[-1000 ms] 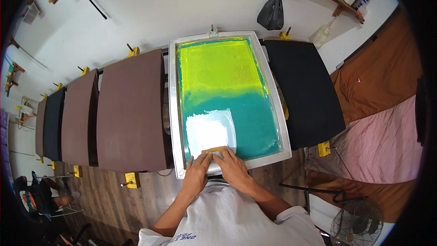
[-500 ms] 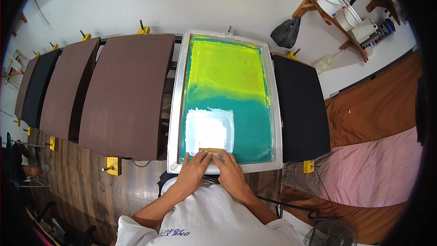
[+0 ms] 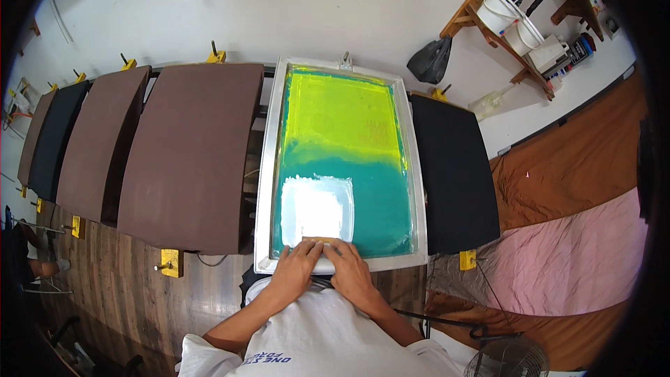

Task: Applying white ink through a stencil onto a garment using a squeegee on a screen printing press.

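Mostly your viewpoint shifts from half a second ago: the screen frame [image 3: 391, 262] sits a touch lower in view, while your left hand [image 3: 296, 265], right hand [image 3: 348, 270] and what looks like a wooden squeegee [image 3: 319, 239] stay at its near end. The squeegee lies inside the frame, by the near edge of the white ink [image 3: 314, 202]. Both your hands are partly closed around its near side, fingers bent, thumbs close together; how hard they press, I cannot tell. It is probably light and stiff, slippery wherever ink reaches. Hold its bare top edge, hands evenly spread; the teal mesh [image 3: 380, 202] likely gives slightly and tears easily.
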A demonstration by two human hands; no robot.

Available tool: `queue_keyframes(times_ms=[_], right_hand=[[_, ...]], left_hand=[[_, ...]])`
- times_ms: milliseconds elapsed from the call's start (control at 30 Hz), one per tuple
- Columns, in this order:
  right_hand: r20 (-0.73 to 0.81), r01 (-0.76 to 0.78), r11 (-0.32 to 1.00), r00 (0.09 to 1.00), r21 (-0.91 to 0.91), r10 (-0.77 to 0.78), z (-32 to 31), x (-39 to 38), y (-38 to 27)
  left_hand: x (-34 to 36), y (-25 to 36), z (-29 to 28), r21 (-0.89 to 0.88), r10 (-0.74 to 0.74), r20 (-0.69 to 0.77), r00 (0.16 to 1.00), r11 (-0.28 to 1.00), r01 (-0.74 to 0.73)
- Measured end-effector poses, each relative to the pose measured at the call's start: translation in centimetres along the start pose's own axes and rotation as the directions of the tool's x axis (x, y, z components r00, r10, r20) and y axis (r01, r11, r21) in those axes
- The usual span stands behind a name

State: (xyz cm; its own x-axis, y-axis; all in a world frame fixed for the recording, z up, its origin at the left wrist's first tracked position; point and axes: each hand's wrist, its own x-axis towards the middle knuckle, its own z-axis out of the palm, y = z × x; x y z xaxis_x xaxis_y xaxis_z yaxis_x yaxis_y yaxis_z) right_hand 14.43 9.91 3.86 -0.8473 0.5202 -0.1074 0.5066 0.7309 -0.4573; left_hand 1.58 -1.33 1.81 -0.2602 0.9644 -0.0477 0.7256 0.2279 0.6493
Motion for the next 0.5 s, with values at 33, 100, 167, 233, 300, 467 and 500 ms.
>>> queue_keyframes(times_ms=[33,100,167,233,300,467,500], right_hand=[[0.04,0.015,1.0,0.999,0.018,-0.016,-0.1,0.2,0.4],[0.06,0.026,0.997,0.998,0.076,-0.031,-0.4,0.8,1.0],[0.09,0.018,0.997,0.996,0.082,-0.025,-1.5,2.1,1.1],[0.031,0.063,0.995,0.997,0.082,-0.066,-1.4,4.5,2.1],[0.036,0.07,0.997,0.997,0.038,-0.071,-2.2,7.8,2.6],[0.108,0.049,0.999,0.993,0.001,-0.049,-3.6,14.0,4.2],[0.158,0.034,0.999,0.987,0.014,-0.036,-3.7,14.2,4.3]], left_hand=[[0.1,-0.5,0.5,-0.025,-0.005,0.013,1.0,1.0,0.005],[0.6,-0.8,0.4,-0.083,0.0,0.0,1.0,0.997,0.0],[1.8,0.2,-1.7,-0.082,-0.017,-0.01,1.0,0.997,0.016],[3.8,-0.6,-2.7,-0.041,-0.001,-0.019,1.0,0.999,0.0],[6.8,-2.1,-3.1,-0.012,0.0,-0.04,0.999,1.0,0.0],[12.8,-5.3,-3.3,-0.042,-0.01,-0.115,0.993,0.999,0.005],[12.9,-4.9,-3.6,-0.057,-0.04,-0.071,0.997,0.998,0.036]])
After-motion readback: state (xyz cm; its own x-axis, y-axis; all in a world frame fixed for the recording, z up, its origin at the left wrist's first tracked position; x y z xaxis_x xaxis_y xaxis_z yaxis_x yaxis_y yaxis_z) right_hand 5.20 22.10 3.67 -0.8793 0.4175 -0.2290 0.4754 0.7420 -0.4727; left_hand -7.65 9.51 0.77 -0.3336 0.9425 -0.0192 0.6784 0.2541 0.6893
